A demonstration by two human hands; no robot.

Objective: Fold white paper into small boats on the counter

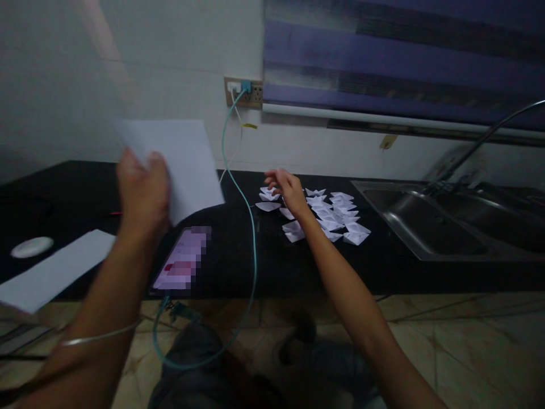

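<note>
My left hand point(145, 190) is raised over the left side of the black counter, its fingers closed on the edge of a white sheet of paper point(187, 165). The sheet is flat and slightly blurred. My right hand point(287, 189) hovers by the back of the counter with its fingers apart and nothing visible in them. Beneath and beside it lie several folded paper boats point(330, 213), grouped left of the sink. My right wrist hides part of the group.
A phone point(181, 261) with a lit screen lies at the counter's front, on a teal cable point(254, 244) running to a wall socket point(244, 92). At left are a paper stack point(59, 270) and a white round object point(32, 247). A steel sink point(426, 227) is at right.
</note>
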